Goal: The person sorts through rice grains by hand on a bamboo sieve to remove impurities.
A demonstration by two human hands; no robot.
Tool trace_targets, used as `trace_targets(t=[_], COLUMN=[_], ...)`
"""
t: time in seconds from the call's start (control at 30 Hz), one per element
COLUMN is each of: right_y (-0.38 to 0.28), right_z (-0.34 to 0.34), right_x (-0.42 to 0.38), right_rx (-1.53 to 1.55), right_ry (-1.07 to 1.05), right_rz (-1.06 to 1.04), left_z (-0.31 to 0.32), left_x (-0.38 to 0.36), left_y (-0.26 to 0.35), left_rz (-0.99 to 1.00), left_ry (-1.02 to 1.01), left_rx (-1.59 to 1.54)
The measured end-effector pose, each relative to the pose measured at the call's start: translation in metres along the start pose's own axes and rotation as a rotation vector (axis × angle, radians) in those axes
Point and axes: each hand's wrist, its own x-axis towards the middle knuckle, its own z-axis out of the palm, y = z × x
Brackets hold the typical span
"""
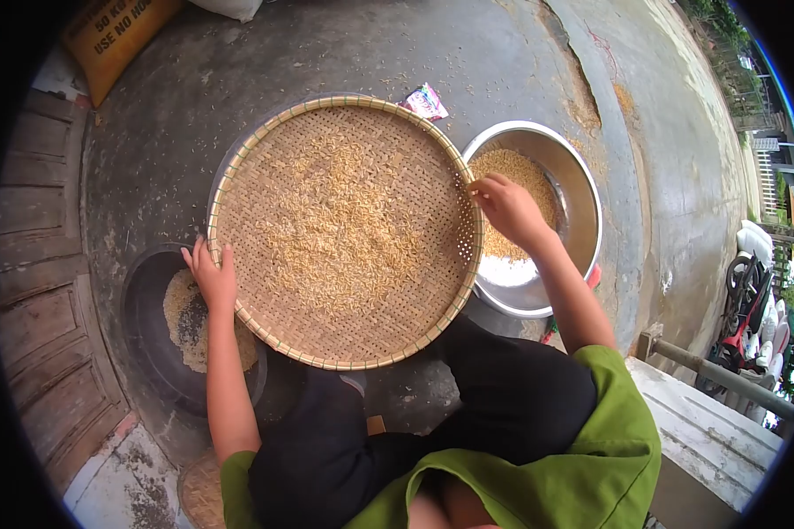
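Note:
A round woven bamboo winnowing tray (265, 185) spreads out in front of my knees, with straw-coloured grain (335, 229) scattered over its middle. My left hand (213, 280) grips the tray's left rim, thumb on the inner side. At the right rim, my right hand (512, 207) has its fingertips pinched together; whatever they hold is too small to make out. Under that hand stands a shiny metal basin (580, 212) with grain (516, 176) in it. Below my left forearm sits a dark basin (146, 309) holding paler grain (181, 304), partly hidden.
A small pink and white packet (425, 101) lies beyond the tray on the grey concrete floor (362, 44). An orange sack (115, 44) stands far left, near wooden panels (40, 212). To the right are a concrete ledge (706, 432), a rail (719, 375) and a motorbike (741, 309).

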Motion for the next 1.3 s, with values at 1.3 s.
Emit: trace_targets(t=[1.3], right_y=[0.003], right_z=[0.008], right_x=[0.016], right_rx=[-0.05], right_ry=[-0.176], right_rz=[-0.049], left_z=[0.002], left_x=[0.002], left_y=[-0.006], left_rz=[-0.005], left_ry=[-0.045], left_rx=[0.045])
